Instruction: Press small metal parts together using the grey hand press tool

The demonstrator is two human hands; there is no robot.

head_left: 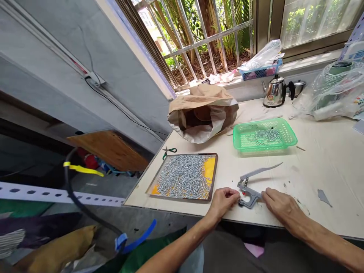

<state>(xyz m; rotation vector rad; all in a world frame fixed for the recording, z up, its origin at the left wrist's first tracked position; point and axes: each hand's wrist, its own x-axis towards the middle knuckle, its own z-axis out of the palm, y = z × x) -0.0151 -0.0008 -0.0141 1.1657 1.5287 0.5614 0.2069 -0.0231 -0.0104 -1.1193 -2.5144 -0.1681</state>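
Note:
A pair of grey snap-fastener pliers (250,197) lies near the table's front edge, its upper handle raised and a coil spring showing between the handles. My right hand (280,206) is closed around the end of its lower handle. At the jaw, which has a small red spot, my left hand (223,201) is closed, thumb and fingertips pinched together; whatever is between them is too small to make out. Left of that hand, a shallow clear-sided tray (211,186) with a yellow base carries a mass of small silver ribbed pieces (182,176).
A green perforated basket (237,142) holds more silver pieces. Behind stand an open paper bag (203,113), a metal kettle (275,92) and plastic-wrapped items (335,93). Green-handled scissors (170,151) lie beyond the tray. A grey scrap (323,197) lies at right.

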